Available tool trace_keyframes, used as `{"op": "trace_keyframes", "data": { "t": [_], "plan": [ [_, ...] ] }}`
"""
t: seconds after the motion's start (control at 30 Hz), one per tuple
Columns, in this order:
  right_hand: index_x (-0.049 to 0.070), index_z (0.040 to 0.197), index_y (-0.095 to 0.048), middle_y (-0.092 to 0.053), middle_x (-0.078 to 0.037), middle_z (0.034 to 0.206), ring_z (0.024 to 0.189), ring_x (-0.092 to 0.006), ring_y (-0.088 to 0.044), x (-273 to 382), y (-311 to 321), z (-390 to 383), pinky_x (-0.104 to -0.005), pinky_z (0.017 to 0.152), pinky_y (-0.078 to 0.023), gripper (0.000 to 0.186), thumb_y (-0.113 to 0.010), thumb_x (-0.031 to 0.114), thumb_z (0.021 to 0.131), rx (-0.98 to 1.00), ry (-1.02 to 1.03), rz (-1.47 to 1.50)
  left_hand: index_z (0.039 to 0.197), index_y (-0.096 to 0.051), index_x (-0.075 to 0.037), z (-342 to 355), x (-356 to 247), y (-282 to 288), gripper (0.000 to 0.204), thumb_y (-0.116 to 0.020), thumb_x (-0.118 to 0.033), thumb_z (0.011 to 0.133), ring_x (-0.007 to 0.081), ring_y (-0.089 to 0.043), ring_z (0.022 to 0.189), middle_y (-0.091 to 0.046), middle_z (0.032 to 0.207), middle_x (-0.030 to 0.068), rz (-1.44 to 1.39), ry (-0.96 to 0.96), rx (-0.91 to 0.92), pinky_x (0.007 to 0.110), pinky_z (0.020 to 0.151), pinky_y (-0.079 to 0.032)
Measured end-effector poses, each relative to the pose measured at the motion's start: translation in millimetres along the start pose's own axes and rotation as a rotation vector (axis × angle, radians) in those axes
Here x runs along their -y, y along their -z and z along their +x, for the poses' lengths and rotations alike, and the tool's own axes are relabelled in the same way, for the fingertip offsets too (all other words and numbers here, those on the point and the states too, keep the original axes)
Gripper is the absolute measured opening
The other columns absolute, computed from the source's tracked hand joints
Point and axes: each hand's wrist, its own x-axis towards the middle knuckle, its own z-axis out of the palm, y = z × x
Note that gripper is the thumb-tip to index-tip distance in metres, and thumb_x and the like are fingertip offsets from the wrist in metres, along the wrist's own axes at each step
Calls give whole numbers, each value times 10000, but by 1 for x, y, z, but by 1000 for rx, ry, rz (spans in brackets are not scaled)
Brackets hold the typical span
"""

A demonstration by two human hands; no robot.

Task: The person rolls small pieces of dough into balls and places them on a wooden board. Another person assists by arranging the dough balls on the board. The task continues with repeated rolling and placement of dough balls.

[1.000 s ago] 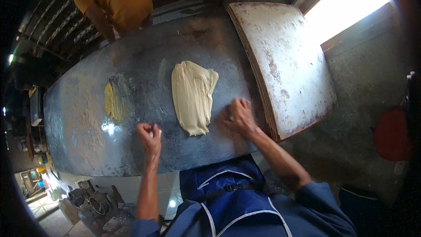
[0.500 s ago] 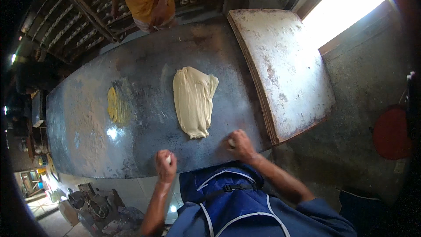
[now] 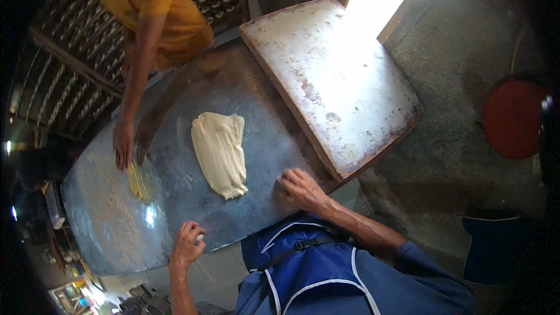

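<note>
A large flattened slab of pale dough [image 3: 220, 154] lies on the dark metal-topped table, its surface ridged lengthwise. My left hand [image 3: 185, 244] is at the table's near edge, its fingers curled round a small whitish lump [image 3: 199, 237] that looks like dough. To the right of the slab, my right hand [image 3: 302, 189] is low over the tabletop with its fingers bent in. Whatever it may hold is hidden under the fingers, which are slightly blurred. Neither hand touches the slab.
A co-worker in a yellow shirt [image 3: 160, 6] reaches across from the far side, a hand [image 3: 123, 144] at a yellow smear [image 3: 137, 182]. Stacked whitish boards [image 3: 338, 81] cover the table's right end. Behind the co-worker stand racks [image 3: 87, 70]. A red round object [image 3: 513, 118] is at right.
The view has turned, shifting the table in the picture. The co-worker has leaned in and stretched an arm to the yellow smear. My hands are slightly farther apart.
</note>
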Motion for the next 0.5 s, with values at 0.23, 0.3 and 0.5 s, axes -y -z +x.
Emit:
{"op": "trace_keyframes", "data": {
  "t": [0.23, 0.3, 0.5],
  "plan": [
    [8, 1045, -711, -640, -153, 1090, 1041, -310, -675, 11, 128, -21, -403, 898, -574, 330, -851, 126, 770, -68, -345, 328, 1167, -653, -85, 196, -213, -7, 497, -840, 37, 723, 292, -658, 1077, -623, 1180, 122, -321, -728, -462, 399, 894, -568],
    [10, 1117, -689, -649, -161, 1164, 1023, -315, -701, 38, 195, -14, -458, 934, -574, 487, -921, 234, 752, -420, -374, 276, 1352, -532, -95, 253, -271, -24, 705, -840, 45, 733, 321, -659, 1082, -653, 1196, 136, -411, -820, -615, 420, 924, -550],
    [-25, 1292, -590, -636, -186, 1203, 908, -292, -654, -1, 193, -60, -444, 861, -534, 854, -954, 434, 672, -832, -306, 37, 1562, -337, -59, 350, -290, -139, 959, -842, -127, 750, 353, -563, 1238, -634, 1273, 158, -291, -483, -332, 458, 1047, -456]
  ]
}}
